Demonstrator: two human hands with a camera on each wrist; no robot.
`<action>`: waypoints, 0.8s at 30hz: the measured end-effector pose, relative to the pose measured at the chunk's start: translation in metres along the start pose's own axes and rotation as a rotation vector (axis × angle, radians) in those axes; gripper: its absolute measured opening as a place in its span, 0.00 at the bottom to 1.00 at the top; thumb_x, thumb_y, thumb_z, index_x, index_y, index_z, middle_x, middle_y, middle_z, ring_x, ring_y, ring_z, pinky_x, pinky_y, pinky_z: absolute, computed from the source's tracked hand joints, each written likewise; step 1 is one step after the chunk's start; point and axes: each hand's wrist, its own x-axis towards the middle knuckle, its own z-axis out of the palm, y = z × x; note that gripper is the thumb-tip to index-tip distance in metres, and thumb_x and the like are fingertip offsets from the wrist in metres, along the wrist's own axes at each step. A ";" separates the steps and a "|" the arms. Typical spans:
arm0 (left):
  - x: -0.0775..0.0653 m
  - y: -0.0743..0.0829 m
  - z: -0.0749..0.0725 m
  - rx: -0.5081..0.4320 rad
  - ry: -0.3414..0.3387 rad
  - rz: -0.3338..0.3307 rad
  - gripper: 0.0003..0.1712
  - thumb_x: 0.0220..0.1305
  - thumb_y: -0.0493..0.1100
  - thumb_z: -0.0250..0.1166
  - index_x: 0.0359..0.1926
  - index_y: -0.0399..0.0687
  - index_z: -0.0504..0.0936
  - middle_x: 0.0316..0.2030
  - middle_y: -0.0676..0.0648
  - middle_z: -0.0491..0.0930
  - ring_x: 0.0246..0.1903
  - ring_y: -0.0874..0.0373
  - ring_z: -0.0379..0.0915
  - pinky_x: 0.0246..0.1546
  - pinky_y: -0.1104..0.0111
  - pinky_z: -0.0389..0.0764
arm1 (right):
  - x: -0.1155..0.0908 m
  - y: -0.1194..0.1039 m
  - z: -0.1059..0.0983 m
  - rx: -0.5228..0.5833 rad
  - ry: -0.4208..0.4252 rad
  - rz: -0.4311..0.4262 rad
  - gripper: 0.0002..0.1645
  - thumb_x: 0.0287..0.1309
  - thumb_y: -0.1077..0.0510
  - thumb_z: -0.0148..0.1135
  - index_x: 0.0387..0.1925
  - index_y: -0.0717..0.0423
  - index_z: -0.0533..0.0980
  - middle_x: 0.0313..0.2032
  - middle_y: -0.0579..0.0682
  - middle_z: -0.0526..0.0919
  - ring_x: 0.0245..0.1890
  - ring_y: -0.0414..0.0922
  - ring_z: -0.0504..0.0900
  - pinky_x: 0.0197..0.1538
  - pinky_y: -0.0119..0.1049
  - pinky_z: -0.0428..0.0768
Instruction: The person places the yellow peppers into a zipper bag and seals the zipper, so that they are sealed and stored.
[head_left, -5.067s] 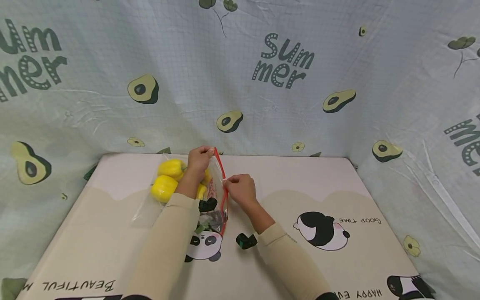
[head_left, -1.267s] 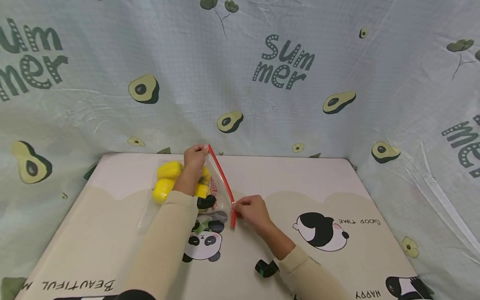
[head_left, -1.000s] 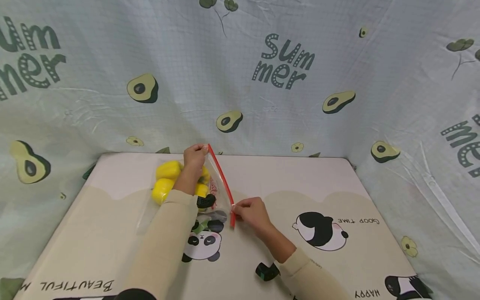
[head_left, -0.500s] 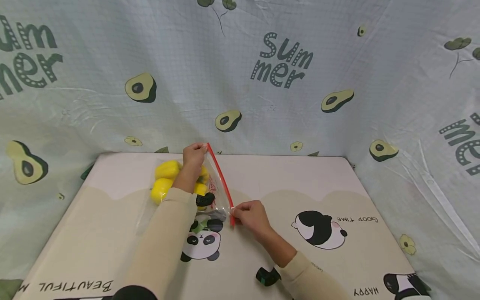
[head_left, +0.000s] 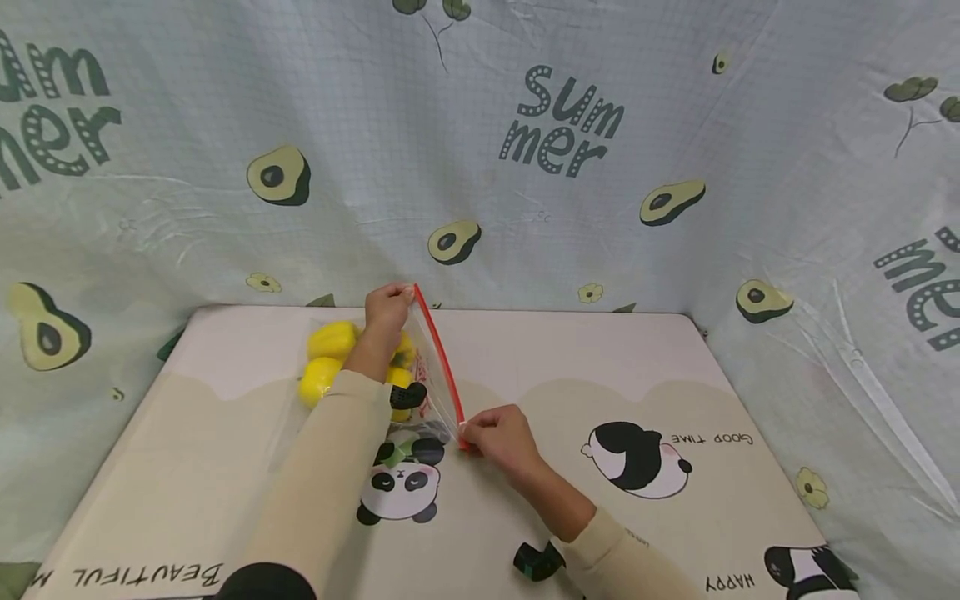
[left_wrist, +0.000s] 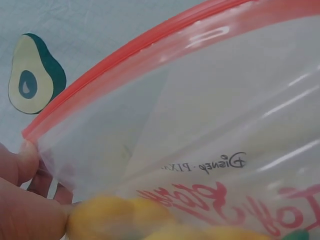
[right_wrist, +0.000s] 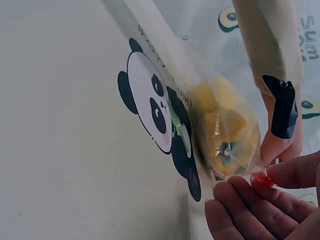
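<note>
A clear zip-top bag (head_left: 431, 400) with a red zip strip (head_left: 439, 354) holds several yellow bell peppers (head_left: 332, 340). My left hand (head_left: 386, 315) pinches the far end of the strip, thumb on the bag's corner in the left wrist view. At the near end, my right hand (head_left: 501, 433) pinches the red strip between thumb and fingers. The strip runs taut between both hands. In the right wrist view, the red end (right_wrist: 262, 178) shows under the thumb, and a pepper (right_wrist: 225, 125) shows through the plastic. My left forearm covers part of the peppers in the head view.
The bag lies on a table (head_left: 187, 467) covered with a cartoon-printed cloth showing a panda (head_left: 400, 487) and a dog (head_left: 637, 458). A curtain (head_left: 360, 167) printed with avocados rises behind and at both sides. Black cameras (head_left: 538, 561) sit at the wrists.
Over about five seconds my right hand has slid along the red strip from its middle to its near end, and the strip has straightened. My left hand has stayed at the far corner.
</note>
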 end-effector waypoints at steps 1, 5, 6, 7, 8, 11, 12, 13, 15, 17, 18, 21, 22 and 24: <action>0.000 0.000 0.000 0.002 0.000 -0.001 0.17 0.79 0.44 0.57 0.61 0.42 0.82 0.51 0.48 0.77 0.49 0.55 0.69 0.63 0.62 0.74 | -0.001 -0.001 0.000 0.004 -0.003 -0.001 0.10 0.60 0.59 0.67 0.34 0.60 0.91 0.35 0.54 0.89 0.28 0.46 0.83 0.31 0.33 0.83; 0.000 0.001 0.001 -0.003 -0.006 0.000 0.17 0.79 0.43 0.58 0.60 0.42 0.82 0.52 0.47 0.77 0.51 0.54 0.69 0.66 0.61 0.74 | -0.006 -0.003 -0.001 0.026 -0.019 -0.008 0.10 0.60 0.60 0.67 0.34 0.61 0.90 0.34 0.54 0.89 0.28 0.46 0.85 0.34 0.36 0.88; 0.000 0.001 0.001 -0.005 -0.009 -0.001 0.17 0.79 0.44 0.58 0.60 0.42 0.82 0.54 0.46 0.78 0.52 0.53 0.69 0.68 0.61 0.74 | -0.007 -0.003 -0.001 0.032 -0.025 -0.009 0.10 0.60 0.60 0.67 0.34 0.62 0.90 0.34 0.54 0.89 0.27 0.46 0.85 0.35 0.37 0.88; 0.000 0.001 0.001 -0.004 -0.011 0.001 0.17 0.79 0.44 0.58 0.61 0.42 0.82 0.55 0.46 0.78 0.53 0.53 0.69 0.69 0.60 0.74 | -0.008 -0.004 -0.001 0.040 -0.032 -0.011 0.10 0.60 0.60 0.67 0.34 0.62 0.90 0.34 0.54 0.90 0.27 0.46 0.86 0.36 0.37 0.89; 0.001 0.001 0.002 -0.006 -0.015 0.001 0.17 0.79 0.44 0.57 0.61 0.42 0.82 0.57 0.45 0.78 0.54 0.53 0.69 0.70 0.60 0.73 | -0.009 -0.003 -0.001 0.046 -0.039 -0.013 0.10 0.59 0.60 0.67 0.34 0.63 0.90 0.33 0.54 0.90 0.27 0.46 0.87 0.37 0.37 0.89; 0.001 -0.001 0.003 -0.003 -0.017 -0.004 0.18 0.79 0.44 0.57 0.62 0.42 0.82 0.59 0.44 0.78 0.55 0.53 0.70 0.71 0.60 0.73 | -0.010 -0.004 -0.003 0.068 -0.062 -0.016 0.10 0.60 0.60 0.67 0.34 0.63 0.90 0.32 0.54 0.90 0.28 0.48 0.88 0.39 0.38 0.91; 0.002 -0.002 0.003 -0.002 -0.016 -0.005 0.18 0.79 0.45 0.57 0.62 0.42 0.82 0.60 0.44 0.78 0.56 0.53 0.70 0.71 0.60 0.73 | -0.011 -0.004 -0.003 0.073 -0.069 -0.017 0.10 0.60 0.60 0.68 0.35 0.63 0.90 0.32 0.54 0.90 0.28 0.49 0.88 0.39 0.38 0.91; 0.003 -0.002 0.003 -0.004 -0.016 -0.005 0.18 0.79 0.45 0.57 0.62 0.42 0.82 0.60 0.44 0.78 0.56 0.53 0.70 0.71 0.61 0.73 | -0.011 -0.003 -0.004 0.077 -0.075 -0.020 0.10 0.60 0.60 0.68 0.35 0.63 0.90 0.32 0.54 0.91 0.28 0.49 0.89 0.39 0.39 0.91; 0.004 -0.004 0.004 -0.005 -0.016 -0.008 0.18 0.79 0.45 0.57 0.62 0.43 0.82 0.60 0.44 0.78 0.56 0.53 0.70 0.71 0.61 0.74 | -0.011 -0.004 -0.004 0.079 -0.088 -0.028 0.11 0.60 0.60 0.68 0.35 0.64 0.90 0.31 0.55 0.91 0.28 0.49 0.89 0.39 0.38 0.91; 0.005 -0.005 0.004 0.000 -0.016 -0.006 0.18 0.79 0.45 0.58 0.62 0.43 0.83 0.59 0.44 0.78 0.56 0.53 0.70 0.70 0.61 0.74 | -0.011 -0.004 -0.004 0.076 -0.095 -0.032 0.11 0.60 0.60 0.68 0.36 0.64 0.90 0.31 0.56 0.91 0.28 0.47 0.88 0.39 0.37 0.91; 0.005 -0.006 0.004 0.002 -0.016 -0.007 0.18 0.79 0.45 0.58 0.61 0.43 0.83 0.59 0.44 0.78 0.56 0.53 0.70 0.70 0.61 0.74 | -0.011 -0.004 -0.004 0.074 -0.098 -0.034 0.11 0.60 0.60 0.68 0.36 0.65 0.90 0.30 0.56 0.91 0.28 0.47 0.88 0.39 0.37 0.91; 0.006 -0.008 0.004 0.021 -0.015 0.003 0.18 0.79 0.46 0.57 0.60 0.43 0.83 0.56 0.45 0.77 0.55 0.52 0.69 0.68 0.61 0.74 | -0.012 -0.005 -0.004 0.063 -0.104 -0.033 0.11 0.60 0.60 0.68 0.36 0.65 0.90 0.30 0.55 0.91 0.27 0.45 0.88 0.39 0.36 0.90; 0.006 -0.008 0.004 0.021 -0.017 0.008 0.18 0.79 0.46 0.57 0.60 0.43 0.83 0.56 0.45 0.77 0.55 0.52 0.68 0.68 0.60 0.73 | -0.012 -0.005 -0.004 0.060 -0.107 -0.034 0.11 0.60 0.60 0.68 0.36 0.65 0.90 0.30 0.55 0.91 0.27 0.45 0.87 0.39 0.36 0.90; 0.005 -0.010 0.003 0.029 -0.021 0.014 0.18 0.80 0.47 0.57 0.60 0.43 0.83 0.56 0.45 0.76 0.55 0.52 0.68 0.69 0.60 0.73 | -0.011 -0.004 -0.003 0.054 -0.117 -0.037 0.11 0.61 0.60 0.68 0.36 0.64 0.90 0.29 0.54 0.91 0.27 0.45 0.87 0.38 0.36 0.90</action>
